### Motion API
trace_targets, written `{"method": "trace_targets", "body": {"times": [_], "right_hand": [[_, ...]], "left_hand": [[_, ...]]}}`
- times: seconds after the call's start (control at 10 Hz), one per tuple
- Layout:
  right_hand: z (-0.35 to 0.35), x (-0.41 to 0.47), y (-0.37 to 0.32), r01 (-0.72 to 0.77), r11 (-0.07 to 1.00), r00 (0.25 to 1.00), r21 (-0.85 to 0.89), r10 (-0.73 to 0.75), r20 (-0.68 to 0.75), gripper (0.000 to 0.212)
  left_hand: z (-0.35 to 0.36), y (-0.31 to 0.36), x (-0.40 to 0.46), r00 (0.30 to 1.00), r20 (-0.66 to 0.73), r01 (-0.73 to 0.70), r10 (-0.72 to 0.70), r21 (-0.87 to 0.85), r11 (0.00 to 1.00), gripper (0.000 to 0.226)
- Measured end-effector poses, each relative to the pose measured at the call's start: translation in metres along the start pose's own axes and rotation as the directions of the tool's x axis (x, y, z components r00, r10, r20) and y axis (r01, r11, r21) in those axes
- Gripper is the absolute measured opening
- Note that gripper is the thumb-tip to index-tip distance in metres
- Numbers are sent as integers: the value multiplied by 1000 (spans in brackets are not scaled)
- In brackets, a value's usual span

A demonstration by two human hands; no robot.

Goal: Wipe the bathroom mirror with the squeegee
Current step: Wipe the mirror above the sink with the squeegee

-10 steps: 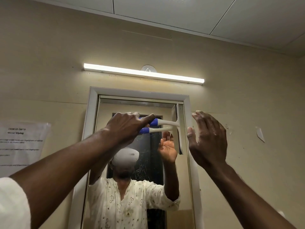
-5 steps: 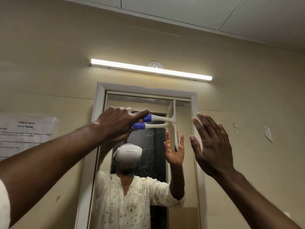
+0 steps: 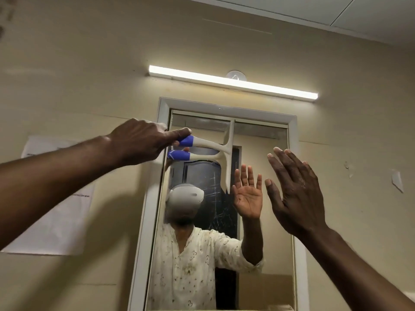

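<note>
The squeegee [image 3: 215, 147], gripped at its blue handle by the left hand [image 3: 137, 142], is laid blade-upright against the upper mirror [image 3: 260, 140] while the right hand [image 3: 294, 194] is held spread and empty; a sideways stroke under steady pressure is judged next.

Beige wall [image 3: 89, 63] bearing a lit tube light [image 3: 233, 83] at 12 o'clock, a round fitting [image 3: 235, 75] touching its upper edge; printed paper notice [image 3: 56, 209] at 9 o'clock; peeled paint patches [image 3: 397, 181] at 3 o'clock; panelled ceiling [image 3: 336, 10] above.
</note>
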State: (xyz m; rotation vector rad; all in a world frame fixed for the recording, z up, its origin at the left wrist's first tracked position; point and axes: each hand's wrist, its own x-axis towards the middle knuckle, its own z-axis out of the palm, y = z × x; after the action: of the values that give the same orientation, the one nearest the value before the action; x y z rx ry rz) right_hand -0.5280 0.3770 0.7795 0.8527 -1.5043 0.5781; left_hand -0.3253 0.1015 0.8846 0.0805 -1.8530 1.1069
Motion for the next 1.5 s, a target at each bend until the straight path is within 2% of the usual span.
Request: {"method": "trace_targets", "body": {"times": [0.2, 0.4, 0.5, 0.6, 0.7, 0.8, 0.9, 1.0, 1.1, 1.2, 1.3, 1.4, 1.5], "right_hand": [[4, 5, -22, 49, 998, 999, 27, -48, -20, 56], [7, 6, -38, 81, 996, 996, 42, -80, -29, 55], [8, 6, -42, 95, 995, 995, 35, -94, -31, 56], [8, 6, -46, 100, 994, 995, 31, -100, -25, 56], [7, 7, -51, 104, 994, 995, 34, -103, -16, 57], [6, 7, -53, 123, 992, 992, 17, -123, -9, 57], [5, 8, -58, 128, 992, 992, 9, -128, 4, 58], [4, 12, -70, 156, 988, 988, 19, -156, -4, 59], [3, 19, -84, 197, 980, 980, 38, -196, -27, 59], [2, 25, -99, 238, 970, 971, 56, -236, -34, 60], [0, 30, -105, 258, 963, 966, 75, -255, -53, 60], [-5, 29, -104, 255, 963, 966, 83, -249, -75, 60], [-10, 24, -97, 207, 974, 977, 96, -199, -80, 60]], "left_hand": [[-6, -30, -35, 999, 21, 48, -48, -23, 999, 64], [-11, -56, -59, 1000, 10, 22, -22, -4, 1000, 57], [-11, -70, -71, 999, -27, 39, -39, -4, 999, 63], [-12, -73, -80, 994, 1, 105, -105, 21, 994, 57], [-13, -82, -100, 982, 162, 95, -101, 47, 994, 57], [-11, -36, -47, 843, 530, -150, -95, 402, 903, 67], [56, 144, 64, 406, 847, -877, -342, 467, 115, 37], [1, -27, -34, 708, 706, -355, 39, 307, 883, 43], [-29, -102, -107, 953, 213, 165, -216, 235, 958, 54], [-39, -91, -94, 978, 142, 150, -151, 21, 989, 58], [-37, -104, -93, 993, 5, 118, -119, 46, 992, 48], [-50, -117, -105, 987, -102, 126, -125, 2, 992, 57], [-46, -103, -105, 993, -89, 71, -77, -63, 995, 60]]}}
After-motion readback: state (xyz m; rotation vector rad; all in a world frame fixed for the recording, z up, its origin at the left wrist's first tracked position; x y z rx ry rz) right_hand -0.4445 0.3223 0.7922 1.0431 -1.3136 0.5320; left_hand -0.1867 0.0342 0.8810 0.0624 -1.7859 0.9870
